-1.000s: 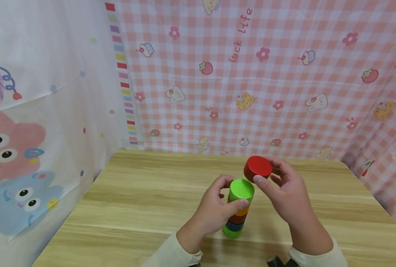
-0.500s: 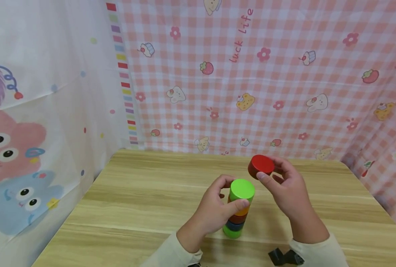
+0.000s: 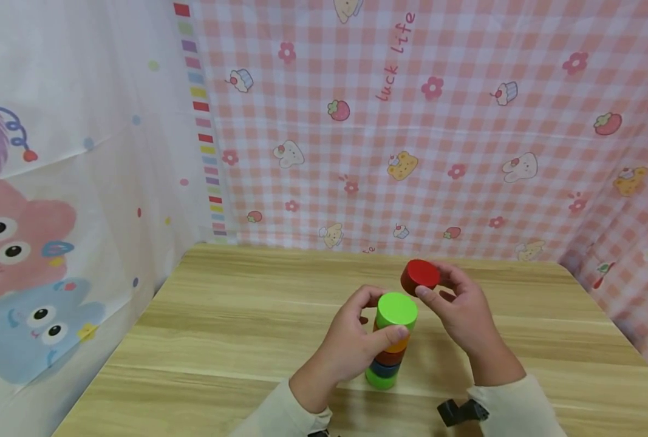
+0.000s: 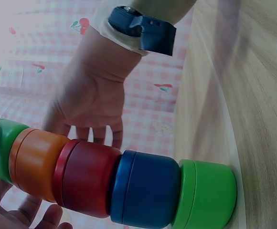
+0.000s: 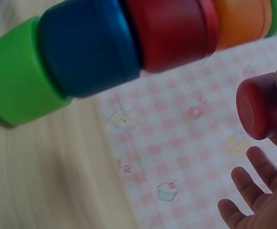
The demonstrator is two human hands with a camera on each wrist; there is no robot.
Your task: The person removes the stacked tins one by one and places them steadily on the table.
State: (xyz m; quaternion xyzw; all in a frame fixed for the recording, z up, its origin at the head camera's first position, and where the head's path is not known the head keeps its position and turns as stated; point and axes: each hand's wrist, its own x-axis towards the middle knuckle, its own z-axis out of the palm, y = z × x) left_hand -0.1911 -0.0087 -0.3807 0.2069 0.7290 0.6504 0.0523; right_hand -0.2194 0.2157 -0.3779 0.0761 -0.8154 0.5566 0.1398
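On the wooden table (image 3: 236, 340) stands an upright stack of small round lidded tins. From the bottom it runs bright green (image 4: 210, 195), blue (image 4: 150, 188), red (image 4: 90, 179), orange (image 4: 38, 164), with a green tin (image 3: 397, 308) on top. My left hand (image 3: 345, 337) grips the stack's upper part, thumb in front and fingers behind. Another red tin (image 3: 422, 275) is pinched between the thumb and fingers of my right hand (image 3: 471, 318). It hangs just above and right of the stack's top. In the right wrist view several of that hand's fingers are spread below the tin.
A pink checked cloth (image 3: 313, 133) hangs behind the table, and a white cartoon-printed cloth (image 3: 138, 152) hangs at the left. A black wrist-worn device (image 3: 462, 411) sits by the right sleeve. Bare wood surrounds the stack.
My right hand moved the red tin slightly right and up, then back left and down toward the stack's top. The left hand and the stack have stayed put.
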